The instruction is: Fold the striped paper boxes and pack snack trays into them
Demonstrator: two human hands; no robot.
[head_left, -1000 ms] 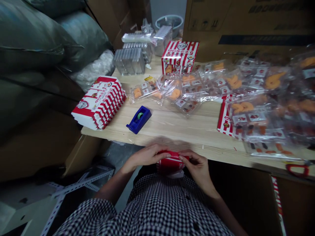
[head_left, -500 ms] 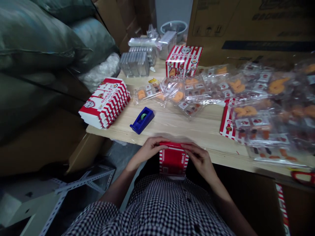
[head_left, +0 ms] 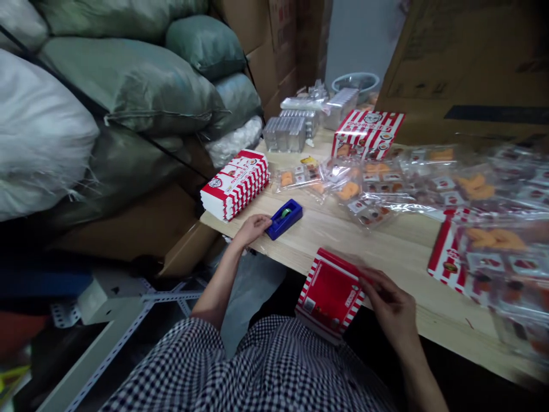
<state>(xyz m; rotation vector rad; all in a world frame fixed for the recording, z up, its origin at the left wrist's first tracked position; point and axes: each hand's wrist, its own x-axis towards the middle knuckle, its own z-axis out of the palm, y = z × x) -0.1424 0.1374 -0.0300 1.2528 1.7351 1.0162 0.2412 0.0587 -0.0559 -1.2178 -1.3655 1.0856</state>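
Observation:
My left hand point(head_left: 254, 228) reaches to the front end of a blue tape dispenser point(head_left: 285, 220) on the table. Its fingertips are pinched together at that end; any tape between them is too small to make out. A green-looking roll sits inside the dispenser. My right hand point(head_left: 392, 300) grips the right upper edge of a red carton with striped red-and-white sides point(head_left: 328, 294). The carton is tilted, between my lap and the table's front edge.
Stacked flat striped cartons point(head_left: 235, 183) lie at the table's left corner. Clear plastic trays point(head_left: 285, 134) and a standing striped box point(head_left: 369, 134) are behind. Bagged snack packs point(head_left: 493, 240) cover the right side. Large sacks point(head_left: 128, 80) pile up at left.
My left hand has let go of the carton and moved left to the tape dispenser. My right hand keeps the carton, now more tilted. The view has turned left.

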